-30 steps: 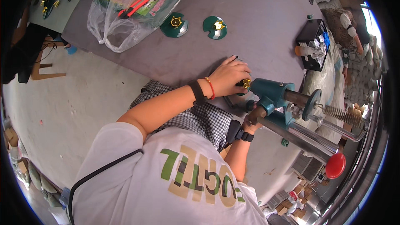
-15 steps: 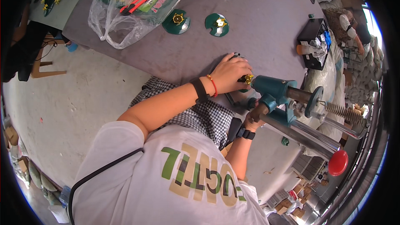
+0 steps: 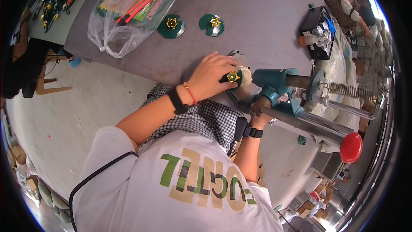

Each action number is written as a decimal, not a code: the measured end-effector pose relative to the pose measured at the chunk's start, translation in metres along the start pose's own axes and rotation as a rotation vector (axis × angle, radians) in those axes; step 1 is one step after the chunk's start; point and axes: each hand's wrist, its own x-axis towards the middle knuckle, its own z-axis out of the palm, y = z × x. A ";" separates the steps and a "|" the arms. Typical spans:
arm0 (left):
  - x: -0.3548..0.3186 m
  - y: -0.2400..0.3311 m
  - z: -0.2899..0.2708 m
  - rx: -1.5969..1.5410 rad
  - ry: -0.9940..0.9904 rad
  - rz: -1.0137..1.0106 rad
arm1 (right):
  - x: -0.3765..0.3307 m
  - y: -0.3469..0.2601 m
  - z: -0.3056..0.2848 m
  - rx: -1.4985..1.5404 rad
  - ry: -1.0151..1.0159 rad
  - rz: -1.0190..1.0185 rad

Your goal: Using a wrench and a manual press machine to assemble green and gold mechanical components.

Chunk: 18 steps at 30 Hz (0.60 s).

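My left hand point(image 3: 212, 76) is closed around the edge of a green disc with a gold star-shaped fitting point(image 3: 233, 77) on its face. The disc is just left of the nose of a teal hand press point(image 3: 274, 81). Beside it, a pale rounded pad point(image 3: 246, 77) shows at the press's working end. My right hand point(image 3: 259, 119) is low against the press, beneath its dark metal bar; its fingers are mostly hidden. Two more green discs with gold fittings, one on the left point(image 3: 171, 25) and one on the right point(image 3: 212, 24), lie apart farther back on the table.
A clear plastic bag point(image 3: 113, 38) with a red cutter knife point(image 3: 136, 7) on it lies at the far left. A black box point(image 3: 316, 32) holding crumpled plastic stands right. The press's red knob point(image 3: 351, 148) juts out right. Another person sits at the left table.
My left hand has drawn the green disc left, away from the press nose, and the gold fitting now faces up. The pale pad has come into sight. My right hand stays by the press.
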 end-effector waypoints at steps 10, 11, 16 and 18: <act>0.008 -0.001 0.019 -0.027 -0.019 0.029 | 0.023 -0.056 -0.048 -0.110 -0.249 0.150; 0.011 -0.001 0.024 -0.025 -0.026 0.037 | 0.022 -0.059 -0.048 -0.028 -0.258 0.207; 0.027 -0.002 0.044 0.018 -0.039 0.086 | 0.019 -0.044 -0.027 -0.127 0.171 -0.129; 0.029 -0.005 0.048 0.055 -0.037 0.090 | 0.020 -0.053 -0.031 0.007 0.107 -0.021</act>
